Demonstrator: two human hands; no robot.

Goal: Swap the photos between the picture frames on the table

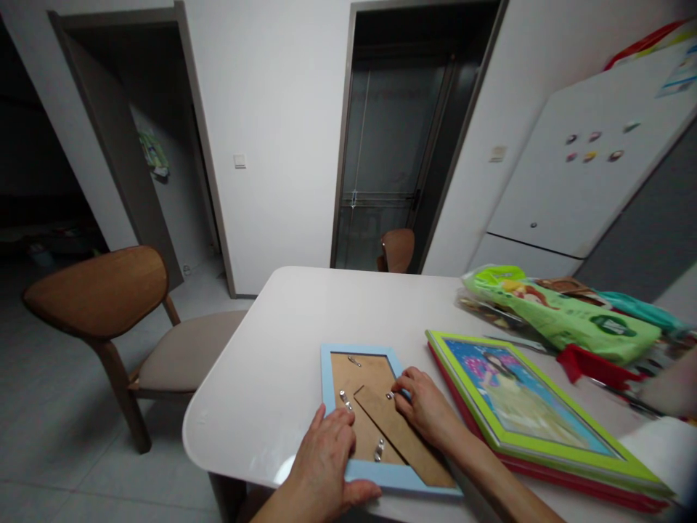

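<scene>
A light-blue picture frame [384, 476] lies face down on the white table. Its brown backing board [345, 374] carries an angled easel leg [403, 432] and several small metal turn clips [380, 449]. My left hand [327, 457] grips the frame's near left corner, thumb along the near rim and bent fingers over the left side, close to another clip [345, 400]. My right hand [422, 403] reaches over the right side with thumb and forefinger closed at a clip [390, 396]. Its other fingers are curled and partly hidden.
Right of my hands, a lime-green framed picture [517, 392] lies on a red frame [588, 483]. Behind them are a green plastic package [577, 312] and a red object [593, 369]. A wooden chair [103, 290] stands left of the white table [245, 378].
</scene>
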